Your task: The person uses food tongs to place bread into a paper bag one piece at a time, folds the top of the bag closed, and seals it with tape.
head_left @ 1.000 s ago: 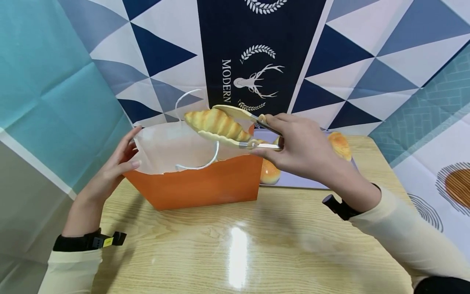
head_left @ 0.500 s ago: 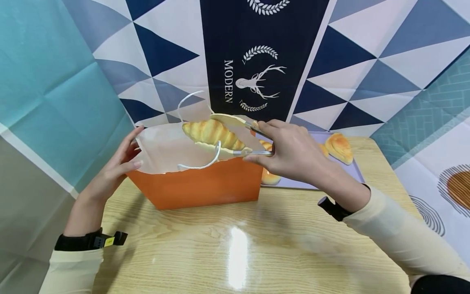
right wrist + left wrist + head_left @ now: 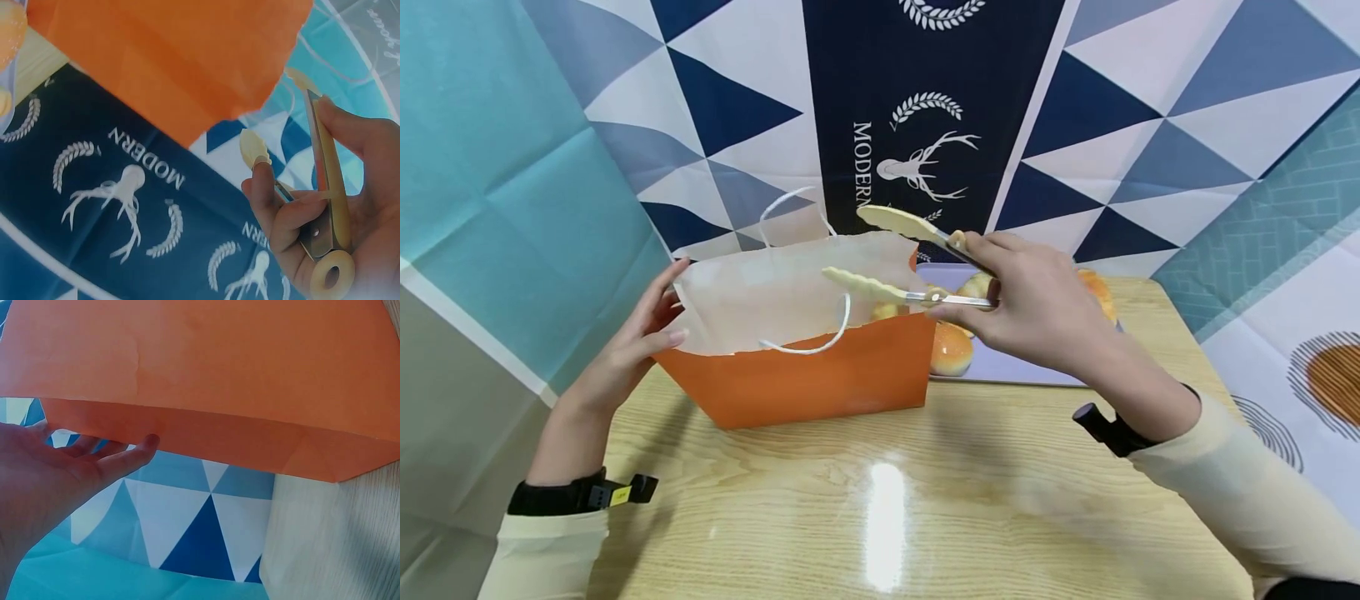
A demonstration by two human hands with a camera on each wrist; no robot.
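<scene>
My right hand (image 3: 1030,296) grips a pair of tongs (image 3: 880,287), whose pale yellow tips stand spread apart above the right part of an orange paper bag (image 3: 805,379). Nothing is between the tips. The bag lies low on the table with its white inside and two white cord handles showing. A bit of yellow bread (image 3: 886,311) shows inside by the right rim; the rest is hidden. At the bag's left end my left hand (image 3: 632,346) spans the side, thumb at the front rim. In the left wrist view its extended fingers (image 3: 125,461) touch the side panel.
Right of the bag, a lilac tray (image 3: 1030,367) holds several breads, among them a glossy round bun (image 3: 951,350) and a golden pastry (image 3: 1097,292) partly behind my right hand. Patterned cloth (image 3: 925,100) hangs behind the wooden table (image 3: 790,500).
The croissant, between the tongs before, has left them and gone down into the bag. The tongs have spread wider and moved back up and right. My left hand stays at the bag's end.
</scene>
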